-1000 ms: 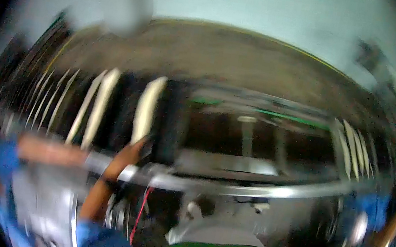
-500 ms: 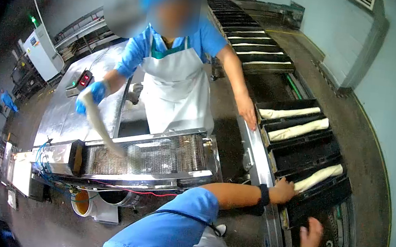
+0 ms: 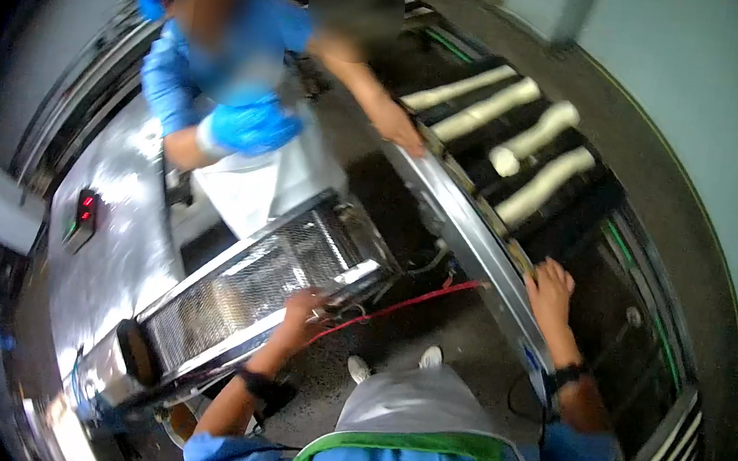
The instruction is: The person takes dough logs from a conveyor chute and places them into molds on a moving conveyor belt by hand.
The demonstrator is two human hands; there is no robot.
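Note:
My left hand [image 3: 303, 309] is at the near side edge of the mesh conveyor [image 3: 235, 292]; its fingers are slightly blurred, loosely apart, with nothing seen in them. On the pan line's edge, my right hand [image 3: 553, 294] rests with fingers extended, holding nothing. Beyond it, long dough strips lie in dark baking pans [image 3: 564, 233]. The nearest dough strip [image 3: 544, 186] lies lengthwise in its pan. Another dough strip [image 3: 537, 143] has its near end thickened or folded. A metal rail [image 3: 471, 235] runs along the pans.
Across the mesh conveyor stands a co-worker, with a blue-gloved hand [image 3: 255, 125] raised and a bare hand [image 3: 399, 130] at the rail. A steel table [image 3: 117, 197] carries a scale with red digits [image 3: 84, 216]. A red hose [image 3: 396, 307] crosses between the two lines.
My left hand has left the dough strip and moved left to the mesh conveyor. My right hand now touches the pan line's edge. The co-worker's gloved hand no longer shows a dough strip.

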